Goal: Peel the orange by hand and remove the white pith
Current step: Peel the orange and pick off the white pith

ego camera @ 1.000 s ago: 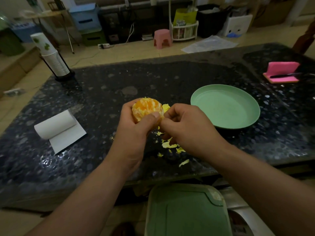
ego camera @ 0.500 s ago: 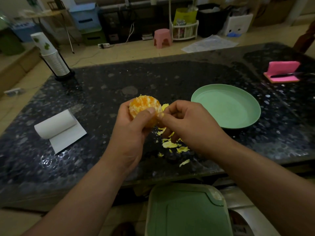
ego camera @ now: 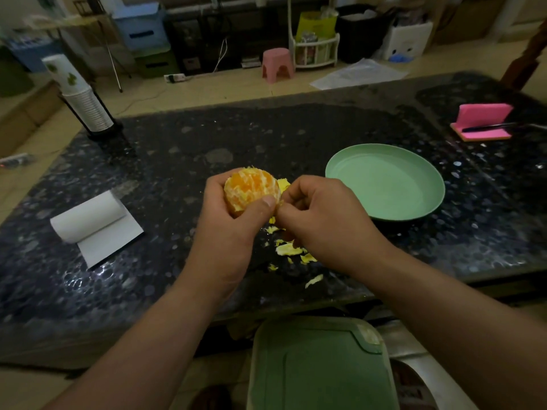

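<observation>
The underside of the orange (ego camera: 250, 189) is hidden in the left hand (ego camera: 228, 232), which cups it from the left and below with the thumb pressed across its near right side. The right hand (ego camera: 322, 220) has its fingers curled, and its fingertips are mostly tucked behind its knuckles as they pinch a yellow flap of peel (ego camera: 283, 183) at the fruit's right edge. Any pith there is too small to make out. The orange is held just above the dark speckled table (ego camera: 177, 161), left of the green plate (ego camera: 384, 184). Its bared segments face up and its seams run far to near; it is round, with no clear long axis. Peel scraps (ego camera: 288, 249) lie beneath the hands, partly covered by the right wrist. A green board (ego camera: 319, 365) is cut off at the near edge.
</observation>
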The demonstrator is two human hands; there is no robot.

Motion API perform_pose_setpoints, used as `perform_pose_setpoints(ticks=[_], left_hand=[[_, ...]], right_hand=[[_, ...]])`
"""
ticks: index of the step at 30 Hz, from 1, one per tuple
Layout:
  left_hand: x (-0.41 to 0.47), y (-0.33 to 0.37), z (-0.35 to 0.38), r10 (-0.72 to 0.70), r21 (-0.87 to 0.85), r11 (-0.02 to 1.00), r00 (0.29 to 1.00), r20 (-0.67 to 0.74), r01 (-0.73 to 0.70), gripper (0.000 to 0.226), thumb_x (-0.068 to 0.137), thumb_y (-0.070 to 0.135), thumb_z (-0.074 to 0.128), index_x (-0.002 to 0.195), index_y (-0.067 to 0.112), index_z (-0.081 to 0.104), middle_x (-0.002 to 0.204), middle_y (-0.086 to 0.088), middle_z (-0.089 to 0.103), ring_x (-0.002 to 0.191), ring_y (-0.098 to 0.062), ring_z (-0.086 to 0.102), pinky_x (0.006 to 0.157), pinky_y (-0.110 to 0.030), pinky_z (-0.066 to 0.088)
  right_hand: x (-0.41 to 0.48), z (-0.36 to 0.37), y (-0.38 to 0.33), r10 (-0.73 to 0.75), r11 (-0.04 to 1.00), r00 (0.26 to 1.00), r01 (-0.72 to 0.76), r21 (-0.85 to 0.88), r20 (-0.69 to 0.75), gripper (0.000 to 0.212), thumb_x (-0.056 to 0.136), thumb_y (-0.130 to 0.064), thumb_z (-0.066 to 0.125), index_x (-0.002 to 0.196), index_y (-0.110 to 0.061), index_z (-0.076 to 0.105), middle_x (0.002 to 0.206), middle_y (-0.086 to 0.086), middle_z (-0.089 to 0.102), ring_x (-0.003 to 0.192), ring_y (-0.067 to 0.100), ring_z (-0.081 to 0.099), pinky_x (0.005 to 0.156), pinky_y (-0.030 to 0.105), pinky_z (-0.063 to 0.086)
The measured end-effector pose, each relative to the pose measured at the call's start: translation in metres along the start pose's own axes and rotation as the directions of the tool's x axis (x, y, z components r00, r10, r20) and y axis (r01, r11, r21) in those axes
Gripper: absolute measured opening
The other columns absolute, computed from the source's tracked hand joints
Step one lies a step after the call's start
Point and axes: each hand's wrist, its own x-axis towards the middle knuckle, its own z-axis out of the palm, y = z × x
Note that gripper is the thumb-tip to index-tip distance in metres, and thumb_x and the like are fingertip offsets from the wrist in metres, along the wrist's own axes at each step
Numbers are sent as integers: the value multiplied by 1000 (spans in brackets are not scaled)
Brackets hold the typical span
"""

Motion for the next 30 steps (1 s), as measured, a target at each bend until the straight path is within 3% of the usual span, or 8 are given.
perform_pose_setpoints(ticks=[5,9,15,18,22,26,30], left_hand=[[0,2,0,-54,-54,997,998,-14,53,56,75,41,80,125,30,60,118,-3,72,108,-22,72,91,-39,59],[0,9,1,-154,-274,949,988,28,155,52,83,24,71,131,8,59,114,-9,73,99,-19,72,83,-31,59],[2,12,-4,-242,-443,855,962,123,271,68,89,24,67,143,-13,46,120,-24,66,102,-29,68,88,-37,61],[3,12,-5,-209,-423,875,972,108,236,66,90,23,68,142,-12,47,115,-22,66,97,-29,70,86,-38,60],[2,8,-5,-169,-300,937,983,66,181,57,86,24,72,137,3,55,121,-16,70,106,-28,71,90,-40,60],[0,3,-5,-92,-122,988,994,51,98,66,75,35,86,134,23,58,125,-11,70,112,-28,72,92,-39,59],[1,2,-3,-45,-47,998,999,1,45,65,69,41,85,129,29,61,120,-7,72,112,-30,72,95,-46,60]], right_hand=[[0,-2,0,-18,1000,1000,18,5,-21,10,91,-23,72,81,-23,69,70,-2,72,63,13,70,64,45,63],[2,-5,0,0,997,1000,-2,71,21,8,89,-18,72,82,-20,70,71,3,73,63,17,70,63,44,63],[5,-8,1,38,965,990,-72,251,135,11,96,-9,65,89,-16,70,80,6,78,64,17,71,60,35,57],[5,-9,0,41,969,987,-77,236,156,10,101,-15,64,94,-16,71,83,2,79,67,16,73,62,33,58],[5,-9,-1,65,982,988,-88,165,140,11,101,-23,67,93,-16,71,71,-5,75,60,8,71,59,27,58],[4,-6,0,47,986,994,-61,153,95,16,95,-29,71,87,-15,70,75,3,76,63,15,73,63,41,63],[2,-4,2,36,990,999,-40,135,32,17,87,-29,74,84,-14,69,71,6,74,60,16,70,61,42,60]])
